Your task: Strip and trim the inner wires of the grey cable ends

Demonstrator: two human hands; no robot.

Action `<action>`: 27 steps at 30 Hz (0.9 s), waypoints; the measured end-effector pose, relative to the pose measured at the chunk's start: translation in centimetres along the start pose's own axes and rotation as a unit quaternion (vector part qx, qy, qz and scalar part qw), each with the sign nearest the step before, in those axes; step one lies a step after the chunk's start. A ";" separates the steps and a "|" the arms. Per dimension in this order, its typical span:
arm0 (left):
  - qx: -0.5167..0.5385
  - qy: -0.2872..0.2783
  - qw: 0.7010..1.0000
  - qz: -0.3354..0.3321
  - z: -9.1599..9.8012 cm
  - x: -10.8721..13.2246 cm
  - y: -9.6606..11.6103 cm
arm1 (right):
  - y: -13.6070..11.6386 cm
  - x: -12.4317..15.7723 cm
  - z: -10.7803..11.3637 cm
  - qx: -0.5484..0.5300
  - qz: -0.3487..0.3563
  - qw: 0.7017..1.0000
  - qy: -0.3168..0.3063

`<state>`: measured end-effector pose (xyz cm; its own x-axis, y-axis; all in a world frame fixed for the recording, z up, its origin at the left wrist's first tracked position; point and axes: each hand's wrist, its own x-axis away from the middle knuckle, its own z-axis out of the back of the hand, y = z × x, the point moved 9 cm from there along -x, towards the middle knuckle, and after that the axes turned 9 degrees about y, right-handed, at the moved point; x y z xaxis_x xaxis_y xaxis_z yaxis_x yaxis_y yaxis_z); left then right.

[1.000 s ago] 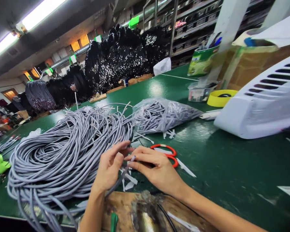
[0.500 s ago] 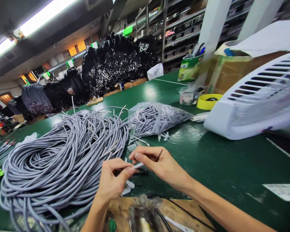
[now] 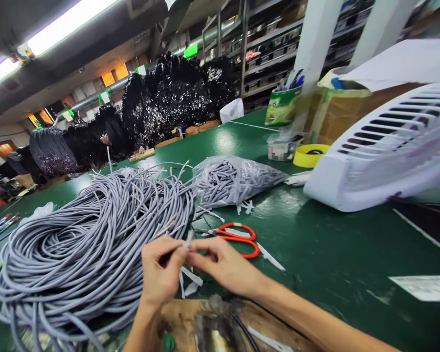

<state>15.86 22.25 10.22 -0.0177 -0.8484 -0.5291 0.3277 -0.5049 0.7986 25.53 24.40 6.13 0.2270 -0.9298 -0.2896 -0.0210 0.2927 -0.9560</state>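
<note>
My left hand (image 3: 162, 270) is closed in a pinch on a short pale strip (image 3: 189, 238), whose end sticks up above the fingertips. My right hand (image 3: 222, 264) meets it there, with thumb and fingers pinched at the same strip. Fingers cover the lower part of the strip, so whether it is tape or tubing I cannot tell. Just beyond my right hand lie scissors (image 3: 254, 250) with red handles. White scraps (image 3: 192, 278) lie under the hands. A large coil of grey cables (image 3: 95, 244) spreads beside my left hand.
Behind the hands rests a clear bag of short grey cable pieces (image 3: 227, 181). To the right stand a white fan (image 3: 352, 181), a yellow tape roll (image 3: 308, 155) and a green pen tin (image 3: 281, 105). A wooden board (image 3: 183, 318) with a dark fixture is nearest me.
My right hand has moved left and down to the left fingertips, uncovering the red scissors. The pale strip, slanted between the hands before, now points upward. The view has shifted slightly.
</note>
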 end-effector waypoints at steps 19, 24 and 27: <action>-0.160 -0.080 0.981 -0.069 -2.3 0.9 0.1 | -4.7 2.1 2.7 0.260 0.266 0.920 0.128; -0.191 -0.083 0.971 -0.120 -2.8 1.3 0.6 | -2.6 0.6 2.7 0.190 0.143 0.966 0.102; -0.126 -0.037 0.990 -0.057 -2.0 0.9 -0.1 | -1.9 0.3 2.8 0.114 0.081 0.983 0.122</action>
<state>17.67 21.87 9.10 -0.1331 -0.8027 -0.5814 0.5444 -0.5494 0.6339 28.35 24.17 7.97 -0.0016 -0.8851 -0.4655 0.1871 0.4570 -0.8696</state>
